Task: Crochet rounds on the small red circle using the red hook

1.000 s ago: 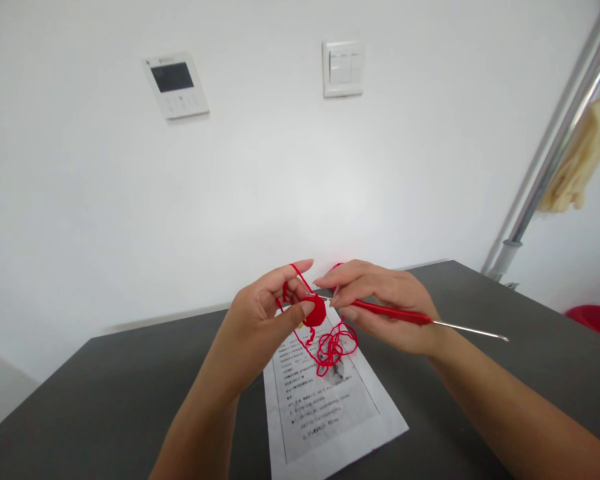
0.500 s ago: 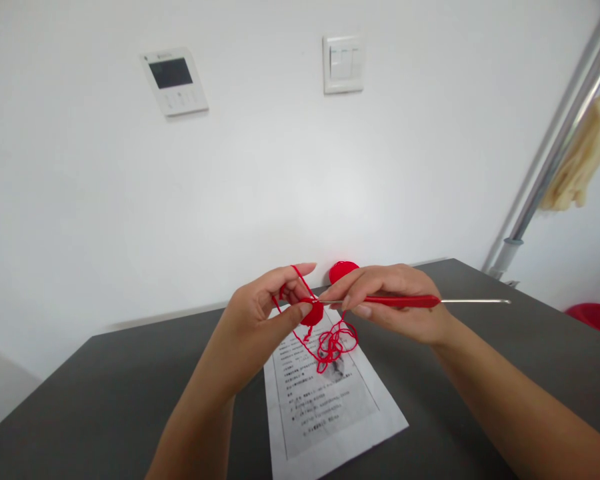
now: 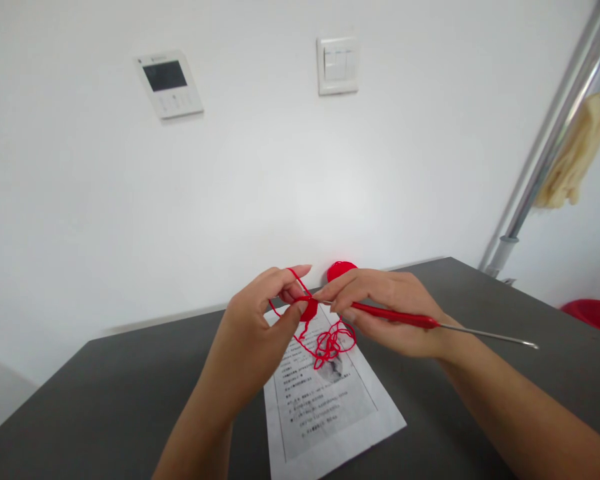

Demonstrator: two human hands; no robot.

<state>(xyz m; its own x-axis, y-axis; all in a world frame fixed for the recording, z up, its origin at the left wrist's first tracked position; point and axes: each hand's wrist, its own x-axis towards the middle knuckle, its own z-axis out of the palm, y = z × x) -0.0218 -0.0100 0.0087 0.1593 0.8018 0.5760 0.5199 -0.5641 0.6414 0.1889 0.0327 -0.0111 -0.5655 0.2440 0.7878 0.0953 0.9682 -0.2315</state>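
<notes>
My left hand [image 3: 260,317] pinches a small red crochet piece [image 3: 309,309], with red yarn looped over its raised forefinger. My right hand [image 3: 387,310] grips a crochet hook [image 3: 430,323] with a red handle and a long metal tail pointing right; its tip meets the piece. Loose red yarn [image 3: 333,342] hangs down in a tangle onto a printed paper sheet [image 3: 325,400]. A red yarn ball [image 3: 341,269] sits behind my hands at the wall.
The dark grey table [image 3: 105,393] stands against a white wall with a light switch [image 3: 337,65] and a control panel [image 3: 167,82]. A metal pole [image 3: 545,153] rises at the right, with pale cloth [image 3: 575,160] hanging. A red object [image 3: 595,312] lies beyond the table's right edge.
The hook's metal tail has dipped from level to slanting down to the right. My hands stay together over the paper, and the crochet piece has shifted slightly left.
</notes>
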